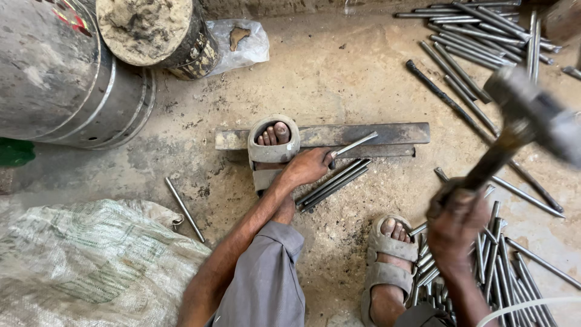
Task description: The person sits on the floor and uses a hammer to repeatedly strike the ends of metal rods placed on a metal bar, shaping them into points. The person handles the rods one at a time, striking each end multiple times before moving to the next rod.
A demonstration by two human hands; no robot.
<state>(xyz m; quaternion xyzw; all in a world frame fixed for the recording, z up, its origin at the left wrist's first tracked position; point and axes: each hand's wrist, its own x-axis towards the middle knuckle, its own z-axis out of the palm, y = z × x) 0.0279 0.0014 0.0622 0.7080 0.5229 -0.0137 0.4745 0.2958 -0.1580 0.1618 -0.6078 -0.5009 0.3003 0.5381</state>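
Observation:
My left hand (pixel 310 166) grips a thin metal rod (pixel 356 144) and holds it slanted on a flat steel bar (pixel 375 133) lying on the ground. My left foot in a grey sandal (pixel 273 145) stands on that bar's left part. My right hand (pixel 455 219) is closed on the wooden handle of a hammer (pixel 532 116), raised and blurred above the right side. A few straight rods (pixel 333 184) lie just below the bar beside my left hand. My right foot in a sandal (pixel 387 254) rests near a rod pile.
Several loose rods (pixel 508 272) are piled at lower right and more rods (pixel 478 36) at upper right. A metal drum (pixel 66 79) and a dusty can (pixel 157 33) sit upper left, a plastic bag (pixel 242 39) beside them. A woven sack (pixel 91 260) lies lower left, one rod (pixel 184 209) near it.

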